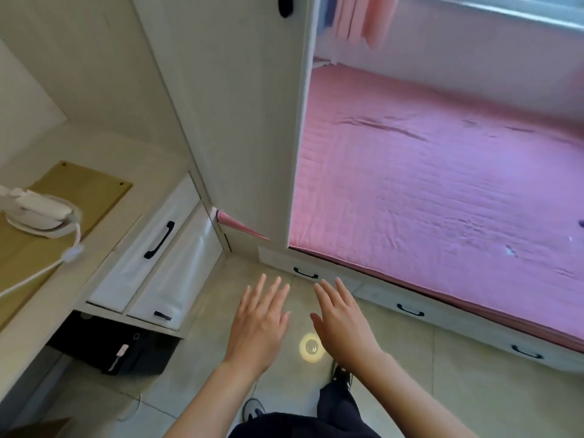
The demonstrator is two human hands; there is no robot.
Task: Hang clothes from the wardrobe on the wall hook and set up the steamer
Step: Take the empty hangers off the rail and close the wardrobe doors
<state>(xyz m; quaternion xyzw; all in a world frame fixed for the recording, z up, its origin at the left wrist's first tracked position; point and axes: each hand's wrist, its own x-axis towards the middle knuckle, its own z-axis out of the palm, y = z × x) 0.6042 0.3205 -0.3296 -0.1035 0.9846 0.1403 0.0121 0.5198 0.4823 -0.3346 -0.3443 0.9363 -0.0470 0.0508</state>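
Clothes were held by neither hand: the left hand [259, 324] and right hand [343, 324] were stretched out flat and empty at lower centre, fingers straight, above the floor [442, 384]. Beyond them, at upper centre, the wardrobe door [240, 99] was seen. What seemed to be the steamer [41, 213] lay untouched at the left edge. No wall hook was visible; the task was judged barely begun.

**Wardrobe shut, steamer on the desk**

I see the tall white panelled wardrobe [227, 115] standing upright between desk and bed, its door closed, a black handle at the top edge. The small white handheld steamer [38, 213] lies on its side on a tan mat near the desk's left edge, its white cord trailing off the front.
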